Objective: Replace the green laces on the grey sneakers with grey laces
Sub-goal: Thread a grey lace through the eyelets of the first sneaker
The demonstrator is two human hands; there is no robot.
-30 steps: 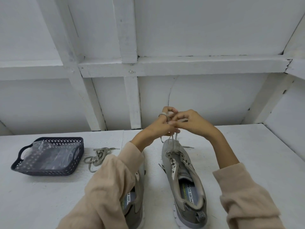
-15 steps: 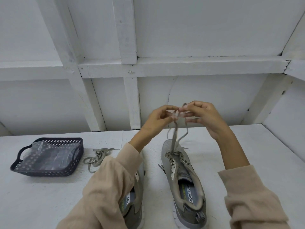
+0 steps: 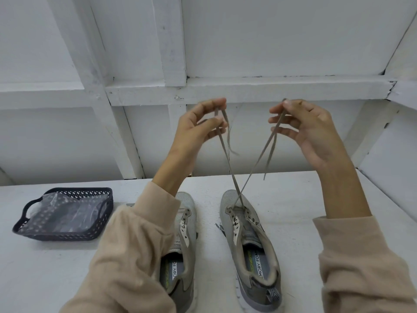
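Grey lace (image 3: 256, 163): threaded through the foremost pair of eyelets on the right sneaker (image 3: 250, 245), both halves pulled up off the shoe, crossing once just above the toe and running out to either side in a V. Left hand (image 3: 198, 129): raised over the bench (image 3: 293, 195), thumb and forefinger pinching one half of the lace near its end, the short free tail drooping beside the palm, the remaining fingers (image 3: 216, 102) loosely curled. Right hand (image 3: 309, 129): raised to about the same height, well apart from the left, thumb and forefinger pinching the other half, the free tail hanging down below, the other fingers (image 3: 279, 119) spread and nearly straight. Right sneaker: grey, flat on the bench, toe pointing away from the person, tongue and printed insole showing. Left sneaker (image 3: 187, 222): grey, just beside the right one and parallel to it, toe likewise pointing away, heel and inner side partly hidden under the left sleeve (image 3: 126, 256). Right sleeve (image 3: 361, 267): beige, pushed up the forearm, at the lower right edge of the view. Basket (image 3: 63, 237): dark, perforated plastic, with handles, on the bench well to the left of the shoes. Plastic bag (image 3: 61, 211): clear, crumpled, lying inside the basket. Wall (image 3: 270, 41): white painted boards and battens, rising directly behind the bench.
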